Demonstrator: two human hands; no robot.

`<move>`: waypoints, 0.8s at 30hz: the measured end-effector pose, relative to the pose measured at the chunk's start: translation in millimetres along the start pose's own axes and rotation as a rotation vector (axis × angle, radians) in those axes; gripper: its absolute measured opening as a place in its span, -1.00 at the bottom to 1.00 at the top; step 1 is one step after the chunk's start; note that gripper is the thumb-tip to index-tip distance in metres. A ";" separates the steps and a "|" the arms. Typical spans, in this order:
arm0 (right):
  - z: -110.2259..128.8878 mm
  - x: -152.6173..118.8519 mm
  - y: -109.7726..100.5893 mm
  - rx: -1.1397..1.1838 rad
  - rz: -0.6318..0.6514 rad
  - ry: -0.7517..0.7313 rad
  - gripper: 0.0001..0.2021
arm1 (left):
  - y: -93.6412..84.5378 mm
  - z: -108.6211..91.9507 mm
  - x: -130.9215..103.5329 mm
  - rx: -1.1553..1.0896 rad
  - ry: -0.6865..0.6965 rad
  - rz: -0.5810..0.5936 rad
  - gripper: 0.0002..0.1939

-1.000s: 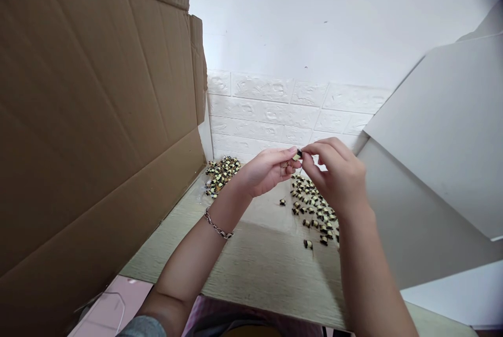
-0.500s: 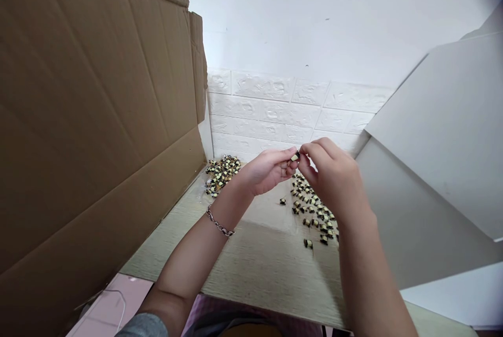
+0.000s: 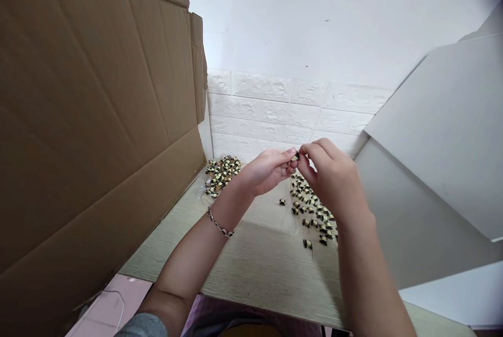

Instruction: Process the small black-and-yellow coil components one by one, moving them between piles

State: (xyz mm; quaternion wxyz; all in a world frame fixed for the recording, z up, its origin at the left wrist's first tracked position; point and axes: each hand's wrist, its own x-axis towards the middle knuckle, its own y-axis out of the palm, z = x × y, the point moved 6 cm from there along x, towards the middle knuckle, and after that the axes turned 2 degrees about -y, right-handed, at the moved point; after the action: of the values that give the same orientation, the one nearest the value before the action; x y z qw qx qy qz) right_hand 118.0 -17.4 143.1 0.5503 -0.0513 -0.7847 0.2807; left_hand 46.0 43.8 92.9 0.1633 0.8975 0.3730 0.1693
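Between the thumb and fingers of my left hand [image 3: 271,170] is a small black and yellow coil part [image 3: 294,157], raised above the table. My right hand [image 3: 332,172] meets it from the right, thumb and forefinger pinched at the part's black end. Whatever fine piece those fingertips grip is too small to make out. Below my right hand, many similar coil parts [image 3: 308,208] lie spread on the table, partly hidden by the hand and forearm. A single coil part [image 3: 282,202] sits apart, left of that group.
A heap of coil parts [image 3: 222,174] lies at the table's back left. Tall cardboard [image 3: 98,106] borders the left side, and grey-white panels [image 3: 428,169] stand at the right. The white brick-patterned wall [image 3: 271,111] is behind the wooden table [image 3: 271,269].
The coil part has turned slightly in my left fingertips, and less of its yellow side shows. Both hands stay in nearly the same place.
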 end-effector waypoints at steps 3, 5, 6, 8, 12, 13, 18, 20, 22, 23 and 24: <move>0.1 -0.2 -5.2 0.020 -0.082 -0.018 -0.93 | 5.7 -4.4 -1.1 0.079 0.062 0.043 -0.75; 1.6 -2.1 -11.2 0.042 -0.199 -0.041 -0.95 | 11.4 -13.4 -5.2 0.164 0.170 0.053 -0.75; 3.0 -4.1 -14.6 0.053 -0.273 -0.054 -0.93 | 14.6 -19.3 -9.0 0.211 0.236 0.047 -0.76; 6.7 -10.0 -22.1 0.077 -0.435 -0.082 -0.84 | 22.8 -31.4 -19.5 0.322 0.365 0.038 -0.80; 14.0 -21.5 -32.9 0.130 -0.647 -0.103 -0.69 | 33.1 -50.7 -43.5 0.550 0.542 -0.093 -0.87; 15.4 -23.0 -34.8 0.141 -0.669 -0.105 -0.67 | 35.5 -53.3 -48.0 0.604 0.570 -0.112 -0.86; 18.7 -24.9 -40.1 0.163 -0.691 -0.116 -0.60 | 43.8 -59.4 -59.8 0.803 0.708 -0.157 -0.85; 17.6 -24.8 -39.3 0.154 -0.671 -0.093 -0.59 | 45.4 -60.8 -61.8 0.854 0.756 -0.173 -0.85; 16.6 -25.0 -38.0 0.137 -0.657 -0.076 -0.58 | 46.6 -61.9 -63.4 0.889 0.791 -0.184 -0.85; 16.4 -25.1 -37.5 0.130 -0.656 -0.072 -0.58 | 47.3 -62.2 -64.0 0.903 0.803 -0.185 -0.85; 16.4 -25.2 -37.4 0.125 -0.664 -0.074 -0.59 | 47.9 -62.5 -64.7 0.915 0.814 -0.185 -0.85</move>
State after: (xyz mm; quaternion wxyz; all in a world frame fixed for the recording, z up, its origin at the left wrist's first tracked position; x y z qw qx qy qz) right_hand 121.8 -64.8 136.8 0.5849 0.2510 -0.7593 0.1357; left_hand 5.9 -24.7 156.8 -0.3797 0.7039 0.5163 0.3063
